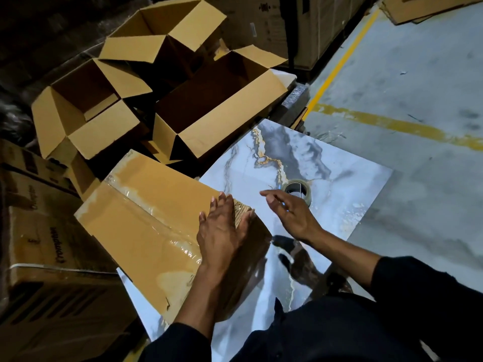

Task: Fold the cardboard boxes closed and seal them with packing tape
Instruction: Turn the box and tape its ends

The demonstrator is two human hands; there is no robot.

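Observation:
A closed cardboard box (146,218) lies on a marble-patterned slab (339,194), with clear packing tape running along its centre seam. My left hand (222,231) presses flat on the box's near right corner, fingers spread over the tape end. My right hand (290,210) hovers open just right of the box, holding nothing. A roll of clear packing tape (296,189) lies flat on the slab just beyond my right hand's fingers.
Three open, empty cardboard boxes (217,105) (86,111) (167,30) crowd the area behind the taped box. Printed cartons (52,257) are stacked at the left. Grey concrete floor with yellow lines (392,124) spreads to the right.

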